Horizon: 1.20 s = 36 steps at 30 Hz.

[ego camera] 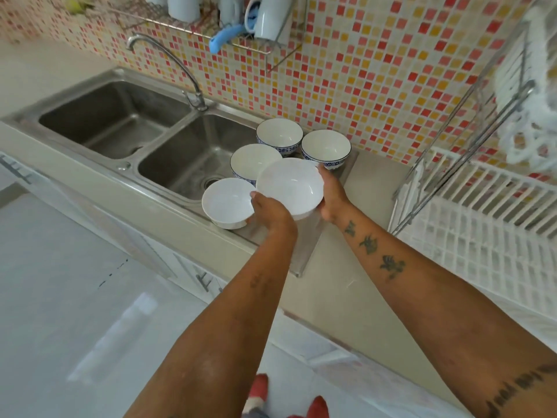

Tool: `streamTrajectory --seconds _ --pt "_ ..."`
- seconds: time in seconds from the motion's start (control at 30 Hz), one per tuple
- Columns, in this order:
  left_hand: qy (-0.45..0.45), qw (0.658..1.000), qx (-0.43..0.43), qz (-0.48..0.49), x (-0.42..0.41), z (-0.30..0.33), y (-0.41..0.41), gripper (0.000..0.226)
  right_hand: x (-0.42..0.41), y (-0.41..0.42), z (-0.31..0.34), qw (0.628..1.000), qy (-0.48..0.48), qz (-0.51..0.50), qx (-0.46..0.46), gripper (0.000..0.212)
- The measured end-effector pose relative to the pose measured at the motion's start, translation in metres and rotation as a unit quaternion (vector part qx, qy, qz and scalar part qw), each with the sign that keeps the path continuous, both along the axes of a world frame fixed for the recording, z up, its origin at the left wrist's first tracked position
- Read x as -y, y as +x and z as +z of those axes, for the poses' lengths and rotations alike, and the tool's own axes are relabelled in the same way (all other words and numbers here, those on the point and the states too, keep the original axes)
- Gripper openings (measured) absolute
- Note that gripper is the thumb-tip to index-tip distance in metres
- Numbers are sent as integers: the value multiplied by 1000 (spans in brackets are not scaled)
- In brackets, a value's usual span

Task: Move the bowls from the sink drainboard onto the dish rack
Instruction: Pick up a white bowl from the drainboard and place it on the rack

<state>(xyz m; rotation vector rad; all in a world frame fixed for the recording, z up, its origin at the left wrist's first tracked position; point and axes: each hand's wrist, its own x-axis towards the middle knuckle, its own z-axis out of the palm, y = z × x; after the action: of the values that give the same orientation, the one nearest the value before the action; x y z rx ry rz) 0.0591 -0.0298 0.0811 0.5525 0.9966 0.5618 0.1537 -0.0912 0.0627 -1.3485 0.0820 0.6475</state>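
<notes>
A plain white bowl (291,185) is held tilted above the steel drainboard (304,248), gripped on its near rim by my left hand (271,211) and on its far right side by my right hand (330,197). Another plain white bowl (227,203) stands on the drainboard just left of my left hand. Behind them stand three blue-patterned bowls: one (250,161) partly hidden by the held bowl, one (279,135) at the back, one (326,147) by the wall. The white dish rack (482,236) is on the counter at the right.
A double steel sink (168,146) with a curved tap (168,61) lies left of the drainboard. A wall rack above holds mugs (269,16) and a blue-handled tool (224,39). The dish rack's metal frame (470,122) rises at the right. Tiled wall behind.
</notes>
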Motion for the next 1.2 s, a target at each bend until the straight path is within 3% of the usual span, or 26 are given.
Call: streamTrajectory --seconds 0.3,0.4,0.53,0.73,0.87,0.97,1.2 --pt "61 976 208 -14 -4 184 25 37 12 -7 215 963 63 -90 244 21" --pt "66 951 285 -97 18 223 31 35 45 -19 266 933 80 -142 321 22" --pt "67 885 358 -290 58 262 37 43 107 -30 308 891 58 -237 382 22" --pt "82 764 354 -533 132 287 49 41 207 -42 332 840 60 -342 418 23" --pt "138 716 286 -622 190 298 57 51 277 -49 331 826 61 -391 402 15" --pt "105 667 293 -677 228 297 65 59 321 -50 325 820 63 -411 394 16" --pt "263 641 313 -650 293 290 86 59 396 -44 318 834 3 -419 358 21"
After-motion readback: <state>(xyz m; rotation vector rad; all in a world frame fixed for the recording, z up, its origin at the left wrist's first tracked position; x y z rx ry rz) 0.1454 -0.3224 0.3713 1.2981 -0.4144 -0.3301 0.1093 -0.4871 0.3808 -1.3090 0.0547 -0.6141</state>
